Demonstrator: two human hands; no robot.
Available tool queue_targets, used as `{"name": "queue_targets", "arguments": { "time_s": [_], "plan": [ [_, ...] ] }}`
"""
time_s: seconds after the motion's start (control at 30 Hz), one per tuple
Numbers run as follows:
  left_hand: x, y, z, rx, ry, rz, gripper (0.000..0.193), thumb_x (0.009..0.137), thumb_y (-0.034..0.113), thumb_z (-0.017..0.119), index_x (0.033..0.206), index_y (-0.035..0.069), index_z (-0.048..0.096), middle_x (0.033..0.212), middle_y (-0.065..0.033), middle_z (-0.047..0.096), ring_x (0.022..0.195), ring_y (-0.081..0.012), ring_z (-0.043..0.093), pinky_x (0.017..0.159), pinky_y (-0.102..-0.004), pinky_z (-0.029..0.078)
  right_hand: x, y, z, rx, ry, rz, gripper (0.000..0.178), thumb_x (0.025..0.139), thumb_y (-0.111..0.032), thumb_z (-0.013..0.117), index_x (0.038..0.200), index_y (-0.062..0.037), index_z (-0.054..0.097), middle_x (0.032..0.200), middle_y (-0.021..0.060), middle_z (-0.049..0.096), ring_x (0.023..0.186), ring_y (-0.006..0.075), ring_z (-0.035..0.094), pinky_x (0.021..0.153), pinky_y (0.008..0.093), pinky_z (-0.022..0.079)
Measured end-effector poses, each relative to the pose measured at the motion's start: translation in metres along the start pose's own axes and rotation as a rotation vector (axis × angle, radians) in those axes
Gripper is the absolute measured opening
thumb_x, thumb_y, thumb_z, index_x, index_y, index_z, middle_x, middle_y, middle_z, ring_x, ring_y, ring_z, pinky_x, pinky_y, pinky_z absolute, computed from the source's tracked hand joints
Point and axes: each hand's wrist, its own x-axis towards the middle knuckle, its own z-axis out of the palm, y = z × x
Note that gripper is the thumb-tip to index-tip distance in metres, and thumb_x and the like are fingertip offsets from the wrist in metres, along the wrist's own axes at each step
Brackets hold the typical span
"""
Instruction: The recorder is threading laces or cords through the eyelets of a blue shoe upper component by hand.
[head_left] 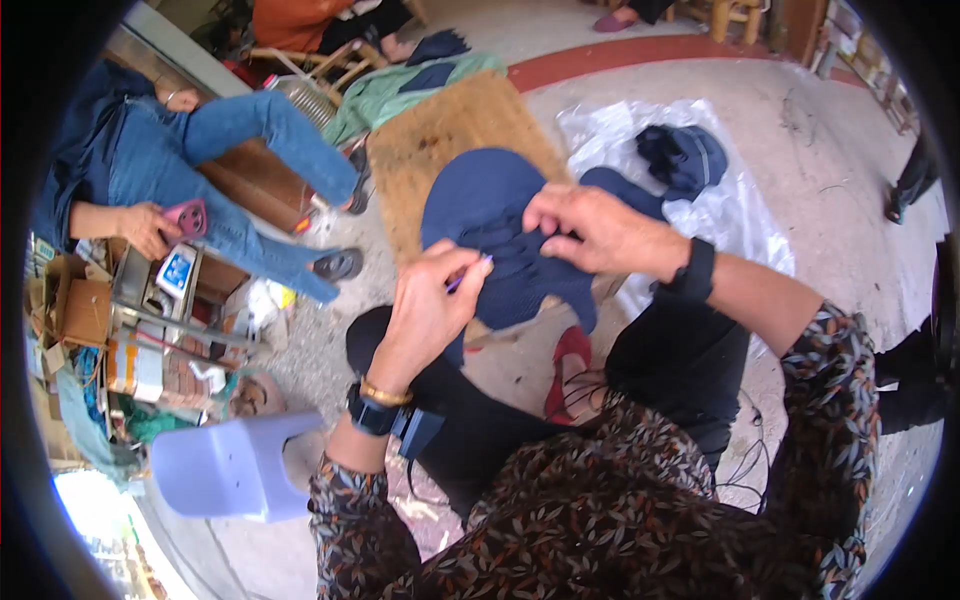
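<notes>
A dark navy piece of fabric [475,195], rounded at its far end and gathered into folds in the middle, lies over the near part of a wooden board in front of my knees. My left hand [432,305] is closed on a small, slim purple tool [456,284], mostly hidden by the fingers, just above the left side of the fabric. Over its right side, my right hand [600,232] is bent with thumb and fingers drawn together. What they pinch, if anything, is too small to make out.
The wooden board [400,150] extends beyond the fabric. Clear plastic sheeting [745,215] with more navy cloth [690,165] lies at right. A seated person in jeans [150,160] holds a pink phone [187,218] at left. A lilac plastic stool [225,465] stands lower left.
</notes>
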Motion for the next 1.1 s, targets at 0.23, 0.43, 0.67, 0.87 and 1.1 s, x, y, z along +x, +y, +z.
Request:
{"name": "queue_targets", "arguments": {
  "time_s": [0.23, 0.43, 0.67, 0.87, 1.1],
  "plan": [
    [-0.028, -0.017, -0.003, -0.084, 0.097, -0.083, 0.011, 0.088, 0.006, 0.073, 0.093, -0.003, 0.074, 0.078, -0.0142, 0.067, 0.065, -0.0246, 0.063, 0.062, -0.0356, 0.049, 0.021, -0.007, 0.019, 0.139, -0.088, -0.05, 0.027, 0.081, -0.006, 0.077, 0.103, -0.0013, 0.062, 0.089, 0.0127, 0.061, 0.087, 0.0313, 0.063, 0.076, 0.0425, 0.051],
    [-0.035, 0.0, -0.001, -0.262, 0.033, -0.048, 0.02, 0.099, 0.014, 0.067, 0.107, -0.004, 0.071, 0.088, -0.0112, 0.064, 0.079, -0.0189, 0.064, 0.071, -0.0309, 0.05, 0.016, -0.02, 0.023, 0.106, -0.047, -0.103, 0.018, 0.086, -0.003, 0.072, 0.101, 0.0011, 0.063, 0.094, 0.0157, 0.06, 0.086, 0.0335, 0.065, 0.076, 0.0432, 0.051],
    [-0.032, -0.012, 0.002, -0.131, 0.041, -0.016, 0.019, 0.096, 0.017, 0.069, 0.101, -0.001, 0.074, 0.086, -0.0158, 0.068, 0.074, -0.0257, 0.066, 0.068, -0.0355, 0.051, 0.023, -0.042, 0.04, 0.193, -0.113, -0.118, 0.023, 0.089, -0.027, 0.072, 0.089, -0.0057, 0.061, 0.083, 0.0145, 0.058, 0.082, 0.0344, 0.06, 0.073, 0.0447, 0.048],
    [-0.034, -0.009, 0.001, -0.189, 0.032, 0.014, 0.02, 0.095, 0.014, 0.07, 0.099, -0.004, 0.073, 0.086, -0.0188, 0.068, 0.075, -0.0283, 0.067, 0.068, -0.0372, 0.051, 0.023, -0.025, -0.001, 0.025, -0.221, 0.055, 0.013, 0.099, -0.011, 0.051, 0.099, -0.003, 0.06, 0.099, 0.0109, 0.063, 0.098, 0.0238, 0.06, 0.087, 0.0349, 0.046],
    [-0.046, -0.014, -0.002, -0.211, 0.101, -0.102, 0.019, 0.096, 0.014, 0.07, 0.101, -0.003, 0.073, 0.085, -0.015, 0.067, 0.074, -0.0253, 0.064, 0.068, -0.0352, 0.05, 0.059, -0.212, -0.1, 0.059, -0.162, 0.001, 0.01, 0.097, -0.013, 0.055, 0.095, -0.004, 0.06, 0.094, 0.0124, 0.061, 0.093, 0.0277, 0.06, 0.082, 0.0385, 0.046]
  ]
}}
